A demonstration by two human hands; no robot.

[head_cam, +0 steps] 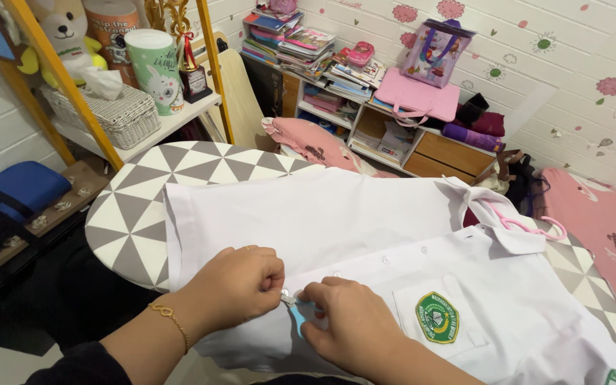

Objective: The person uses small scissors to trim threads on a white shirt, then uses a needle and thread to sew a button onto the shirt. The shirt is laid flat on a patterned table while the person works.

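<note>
Mostly hidden: whatever the two hands pinch between them. Head view only. Left hand (240,285) is curled into a loose fist, fingertips tucked under and out of sight, with a thin gold bracelet (170,319) on the wrist. Right hand (347,324) is palm-down, fingers bent inward, its wrist cut off by the bottom edge. Between them a small light-blue object (299,316) peeks out, with a bit of metal-looking tip at its upper end by the left knuckles; too covered to tell what it is (could be a small tool, cannot tell). Both hands look closed on it, right hand over its blue part, left hand at the tip, but the exact finger contact is not visible.

White school shirt (365,228) lies flat on the ironing board (137,207), front up, collar to the right. The hands sit on its button placket (404,254), near the lower end, touching the cloth; the blue object lies right at the placket edge, directly between the two grips. Round green-and-yellow badge (437,317) on the chest pocket is just right of the right hand. Pink hanger (525,223) pokes out at the collar, mostly buried under fabric. Shirt's lower right part runs out of the picture.

Board cover is grey-and-white triangles, partly covered by the shirt. Behind: wicker tissue box (115,114) on a shelf, plush toy (65,32) cut off at top, low bookcase (386,132) piled with books, pink bag (415,96) on top.
</note>
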